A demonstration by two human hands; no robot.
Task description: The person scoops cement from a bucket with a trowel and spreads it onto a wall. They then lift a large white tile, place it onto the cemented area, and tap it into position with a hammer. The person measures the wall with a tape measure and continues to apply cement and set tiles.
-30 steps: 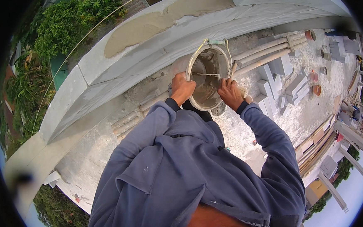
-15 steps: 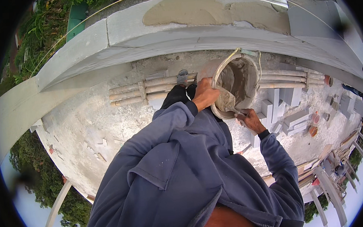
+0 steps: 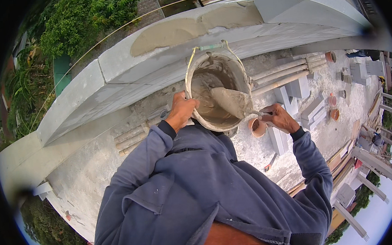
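Observation:
A bucket [image 3: 234, 70] with grey mortar [image 3: 201, 91] inside is tilted so its mouth faces me. My left hand [image 3: 182, 111] is closed on its left rim. The wire handle with a green grip [image 3: 211, 46] lies toward the wall. My right hand [image 3: 281, 118] grips a trowel [image 3: 233, 101] by its handle, just right of the bucket. Its mortar-coated blade reaches into the bucket's mouth. Beyond the bucket runs a low wall of pale blocks [image 3: 125, 64], with a band of wet mortar [image 3: 168, 32] spread on its top.
A larger block [image 3: 303, 1] sits on the wall to the right of the mortar. Bamboo poles [image 3: 276, 76] lie along the floor by the wall. Several loose grey blocks [image 3: 314, 113] and small orange pots [image 3: 257, 127] stand at right. A string line [image 3: 153, 12] stretches beyond the wall.
The view has turned and shifted. Bucket and hands now appear further left. The trowel blade has risen from lower inside the bucket toward its right rim, and my right hand has moved away from the left.

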